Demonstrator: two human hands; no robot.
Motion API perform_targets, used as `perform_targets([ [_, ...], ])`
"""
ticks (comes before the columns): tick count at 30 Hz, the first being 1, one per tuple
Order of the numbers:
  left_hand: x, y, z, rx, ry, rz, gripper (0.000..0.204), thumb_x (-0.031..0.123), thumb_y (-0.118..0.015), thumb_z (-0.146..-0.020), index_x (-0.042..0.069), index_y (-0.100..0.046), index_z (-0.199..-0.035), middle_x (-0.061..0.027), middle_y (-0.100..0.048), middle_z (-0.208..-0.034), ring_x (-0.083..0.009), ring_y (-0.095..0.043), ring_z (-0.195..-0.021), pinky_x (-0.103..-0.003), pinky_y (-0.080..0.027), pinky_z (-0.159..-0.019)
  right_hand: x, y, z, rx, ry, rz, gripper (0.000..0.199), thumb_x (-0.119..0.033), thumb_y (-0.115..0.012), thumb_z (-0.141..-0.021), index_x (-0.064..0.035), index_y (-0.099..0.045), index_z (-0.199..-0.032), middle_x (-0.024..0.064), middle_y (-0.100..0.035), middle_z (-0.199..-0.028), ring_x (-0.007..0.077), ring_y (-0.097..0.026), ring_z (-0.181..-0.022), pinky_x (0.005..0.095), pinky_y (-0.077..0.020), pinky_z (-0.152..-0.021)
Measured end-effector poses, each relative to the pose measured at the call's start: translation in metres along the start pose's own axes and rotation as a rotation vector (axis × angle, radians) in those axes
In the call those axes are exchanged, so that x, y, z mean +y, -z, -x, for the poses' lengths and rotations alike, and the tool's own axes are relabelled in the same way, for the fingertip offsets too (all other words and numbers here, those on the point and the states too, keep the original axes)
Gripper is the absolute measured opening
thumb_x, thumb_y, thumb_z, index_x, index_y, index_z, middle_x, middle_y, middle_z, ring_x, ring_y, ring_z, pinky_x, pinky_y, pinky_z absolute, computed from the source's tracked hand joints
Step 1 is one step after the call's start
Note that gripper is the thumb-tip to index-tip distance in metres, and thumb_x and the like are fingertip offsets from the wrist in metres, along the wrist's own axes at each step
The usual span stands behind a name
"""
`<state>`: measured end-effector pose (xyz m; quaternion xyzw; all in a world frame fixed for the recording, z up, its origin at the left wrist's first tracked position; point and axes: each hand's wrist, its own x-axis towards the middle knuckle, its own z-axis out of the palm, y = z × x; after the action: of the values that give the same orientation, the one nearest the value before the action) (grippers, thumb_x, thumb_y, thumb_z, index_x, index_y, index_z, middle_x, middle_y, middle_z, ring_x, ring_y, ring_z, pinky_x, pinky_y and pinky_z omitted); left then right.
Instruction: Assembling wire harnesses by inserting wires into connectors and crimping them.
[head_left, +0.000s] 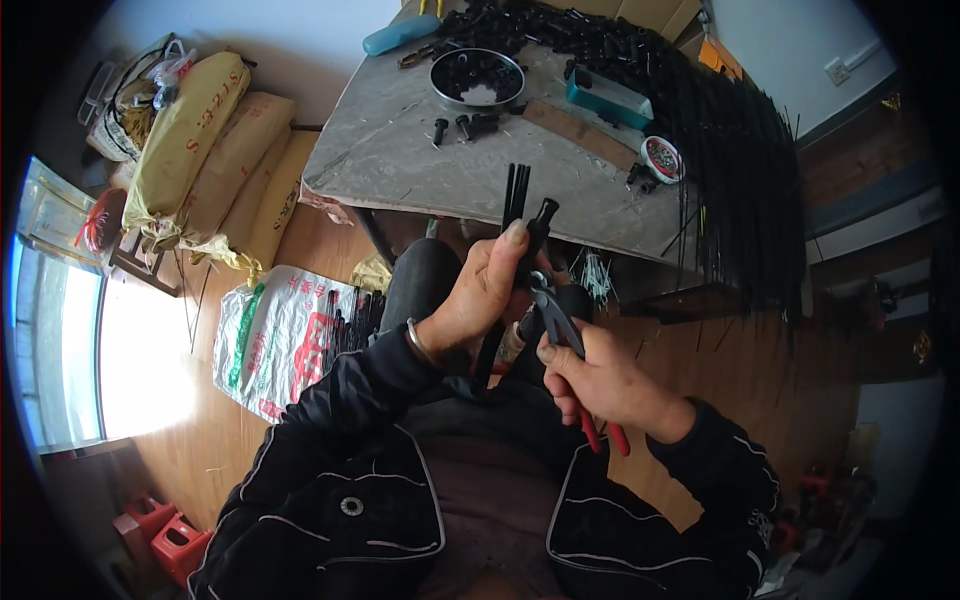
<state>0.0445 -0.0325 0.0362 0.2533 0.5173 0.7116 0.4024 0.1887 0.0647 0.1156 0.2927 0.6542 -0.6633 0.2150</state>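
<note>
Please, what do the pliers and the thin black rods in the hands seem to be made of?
Pliers: dark, dull metal jaws, it seems; red handles look plastic-coated, smooth. Thin black rods: matte black, straight and stiff; coated metal or plastic, the view cannot settle which.

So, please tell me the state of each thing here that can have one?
Left hand: shut around thin black rods, upright.
Right hand: shut on red-handled pliers, their tip at the rods.
Round metal bowl: upright, holding small black parts.
Yellow sacks: full, lying stacked.
</note>
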Motion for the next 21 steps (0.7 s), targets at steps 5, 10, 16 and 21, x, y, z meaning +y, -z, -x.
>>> perform_targets([
  [5, -0.006, 0.009, -0.006, -0.111, 0.036, 0.076, 0.065, 0.061, -0.034, -0.097, 0.003, -0.061, -0.085, 0.0003, -0.049, -0.053, -0.0072, -0.042, -0.042, -0.022, -0.032, -0.040, -0.009, 0.010, 0.013, -0.072, -0.008, -0.006, 0.023, -0.020, -0.049, -0.099, 0.0000, -0.046, -0.111, 0.0107, -0.062, -0.082, 0.0158, -0.064, -0.062, 0.0292, -0.0561, -0.057],
  [10, -0.005, 0.004, -0.004, -0.118, 0.068, 0.112, 0.065, 0.060, -0.033, -0.097, 0.003, -0.061, -0.085, 0.0009, -0.045, -0.050, -0.0074, -0.041, -0.041, -0.023, -0.031, -0.039, -0.014, 0.017, 0.016, -0.091, -0.070, 0.009, 0.025, -0.024, -0.048, -0.100, -0.0015, -0.046, -0.110, 0.0018, -0.049, -0.067, 0.0080, -0.050, -0.051, 0.0263, -0.0494, -0.048],
  [16, -0.003, -0.006, 0.002, -0.035, 0.051, 0.064, 0.061, 0.056, -0.034, -0.099, 0.003, -0.062, -0.087, 0.0021, -0.043, -0.049, -0.0062, -0.039, -0.041, -0.023, -0.030, -0.040, -0.015, 0.014, 0.015, -0.084, -0.141, -0.067, 0.018, -0.023, -0.046, -0.101, -0.0049, -0.047, -0.104, -0.0016, -0.043, -0.065, 0.0057, -0.040, -0.048, 0.0232, -0.0389, -0.043],
  [21, -0.004, -0.007, -0.001, 0.009, 0.001, 0.023, 0.056, 0.052, -0.040, -0.099, 0.002, -0.063, -0.089, 0.0032, -0.046, -0.054, -0.0046, -0.041, -0.045, -0.022, -0.030, -0.042, -0.014, 0.015, 0.000, 0.027, -0.092, 0.055, 0.019, -0.023, -0.052, -0.098, -0.0056, -0.047, -0.102, 0.0010, -0.046, -0.065, 0.0097, -0.045, -0.049, 0.0261, -0.0417, -0.045],
])
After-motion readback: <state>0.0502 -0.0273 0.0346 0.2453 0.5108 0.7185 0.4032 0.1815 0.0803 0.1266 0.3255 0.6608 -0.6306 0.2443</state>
